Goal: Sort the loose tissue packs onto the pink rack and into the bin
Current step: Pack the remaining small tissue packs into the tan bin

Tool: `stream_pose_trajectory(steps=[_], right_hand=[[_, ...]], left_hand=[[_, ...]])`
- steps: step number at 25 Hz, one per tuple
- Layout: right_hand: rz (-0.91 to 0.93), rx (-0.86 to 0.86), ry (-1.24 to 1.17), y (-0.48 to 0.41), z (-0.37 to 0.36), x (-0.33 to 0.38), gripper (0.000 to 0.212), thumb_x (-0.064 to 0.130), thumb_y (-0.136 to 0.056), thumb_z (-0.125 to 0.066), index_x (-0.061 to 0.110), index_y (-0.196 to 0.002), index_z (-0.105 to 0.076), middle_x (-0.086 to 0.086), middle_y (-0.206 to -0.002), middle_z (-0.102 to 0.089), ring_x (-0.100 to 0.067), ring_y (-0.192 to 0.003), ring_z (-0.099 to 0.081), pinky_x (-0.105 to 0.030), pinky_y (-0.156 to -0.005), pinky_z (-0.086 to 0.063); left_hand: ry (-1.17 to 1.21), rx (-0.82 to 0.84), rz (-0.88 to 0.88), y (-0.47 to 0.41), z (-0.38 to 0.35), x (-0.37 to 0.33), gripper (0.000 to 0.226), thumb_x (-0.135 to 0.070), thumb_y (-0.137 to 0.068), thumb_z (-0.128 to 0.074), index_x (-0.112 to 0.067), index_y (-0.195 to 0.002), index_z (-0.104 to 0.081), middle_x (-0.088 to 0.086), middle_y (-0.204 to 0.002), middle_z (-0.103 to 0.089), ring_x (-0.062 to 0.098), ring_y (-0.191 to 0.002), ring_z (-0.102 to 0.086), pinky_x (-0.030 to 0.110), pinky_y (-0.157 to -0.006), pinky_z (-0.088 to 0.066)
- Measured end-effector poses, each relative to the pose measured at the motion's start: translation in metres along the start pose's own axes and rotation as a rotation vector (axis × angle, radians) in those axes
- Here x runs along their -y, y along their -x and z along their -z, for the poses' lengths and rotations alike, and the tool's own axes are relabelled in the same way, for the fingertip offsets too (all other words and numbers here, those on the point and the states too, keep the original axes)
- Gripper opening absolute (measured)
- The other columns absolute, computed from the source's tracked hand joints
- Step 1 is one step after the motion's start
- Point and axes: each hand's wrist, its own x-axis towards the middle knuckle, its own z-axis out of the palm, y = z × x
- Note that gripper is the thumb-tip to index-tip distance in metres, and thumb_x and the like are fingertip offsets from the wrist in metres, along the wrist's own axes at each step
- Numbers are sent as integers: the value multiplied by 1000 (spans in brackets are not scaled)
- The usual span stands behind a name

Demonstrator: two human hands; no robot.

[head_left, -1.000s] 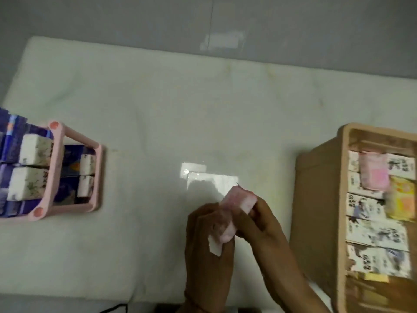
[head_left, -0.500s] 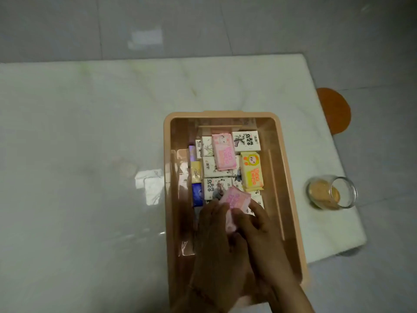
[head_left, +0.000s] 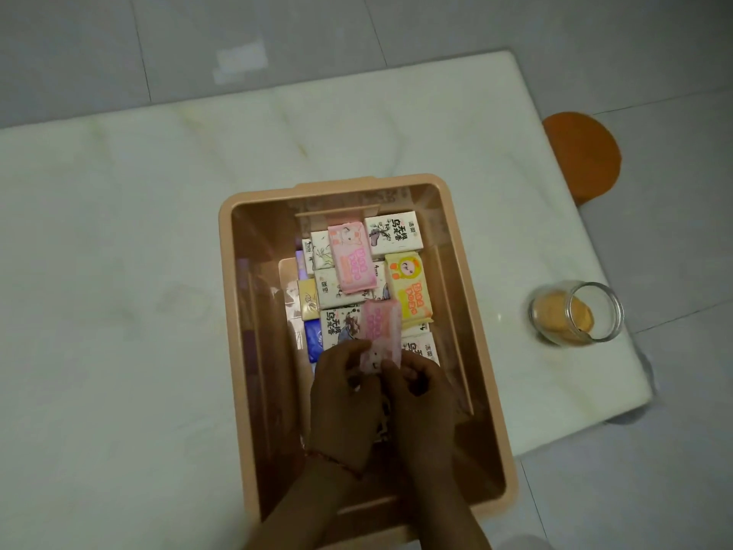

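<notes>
While left hand and right hand both pinch a pink pack by its 6 o'clock end over the bin, a jar stands at the bin's 3 o'clock on the tabletop.

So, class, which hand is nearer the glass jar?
Right. The right hand is over the bin, left of the jar; the left hand lies beside it, farther left. Both pinch a pink pack.
</notes>
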Motion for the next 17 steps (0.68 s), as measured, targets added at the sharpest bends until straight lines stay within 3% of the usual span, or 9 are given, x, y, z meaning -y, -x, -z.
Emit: stream_pose_trajectory(steps=[2,4,7,9,11,12,15,17], right_hand=[[45,0,2,2,0,0,15,11,-90,-59,22,-98,-62,14,-89,-65,4,-80,-63,-19,-76,-55],[70,4,1,-4,2,1,18,8,-90,-57,23,-97,-63,16,-86,-64,9,-77,-63,-11,-69,-52],[47,10,75,-11,2,4,17,16,-92,-56,14,-106,-65,5,-97,-68,-5,-88,-65,-24,-79,-55],[84,-8,195,-6,2,7,26,21,-92,-55,13,-116,-61,-1,-109,-66,-14,-100,-62,-28,-84,-53],[196,-85,321,4,6,16,30,18,-91,-55,16,-121,-56,1,-118,-59,-15,-107,-57,-34,-91,-50],[241,-99,346,9,8,22,30,17,-92,-55,19,-121,-55,3,-119,-57,-13,-107,-56,-36,-92,-50],[334,31,313,24,1,46,18,23,-94,-50,34,-108,-52,17,-103,-58,-2,-96,-56,-33,-88,-51],[442,127,314,34,-17,65,16,21,-95,-49,36,-100,-52,19,-96,-58,1,-90,-57,-27,-84,-51]], left_hand=[[37,-11,4,2,1,3,30,6,-87,-52,-20,-103,-51,4,-121,-52,17,-115,-51,38,-95,-50],[36,2,-19,2,1,-1,30,5,-88,-50,-23,-101,-50,0,-120,-49,11,-112,-50,23,-90,-51],[9,-16,-53,-2,4,-8,31,6,-88,-48,-23,-100,-50,-1,-115,-48,1,-101,-50,1,-78,-44],[8,-56,-108,-3,11,-13,38,9,-88,-46,-29,-93,-51,-5,-108,-52,-1,-99,-50,8,-86,-45],[27,-106,-164,-2,22,-18,44,10,-88,-44,-33,-90,-51,-15,-102,-53,0,-101,-52,27,-95,-48],[63,-137,-198,0,29,-23,40,8,-89,-44,-31,-92,-53,-15,-103,-55,1,-102,-55,29,-93,-50],[118,-335,-413,6,66,-37,29,3,-85,-48,-22,-96,-58,-7,-101,-61,-11,-98,-58,6,-78,-47],[161,-487,-484,12,100,-42,36,1,-82,-48,-29,-93,-63,-12,-101,-64,-4,-101,-59,10,-80,-49]])
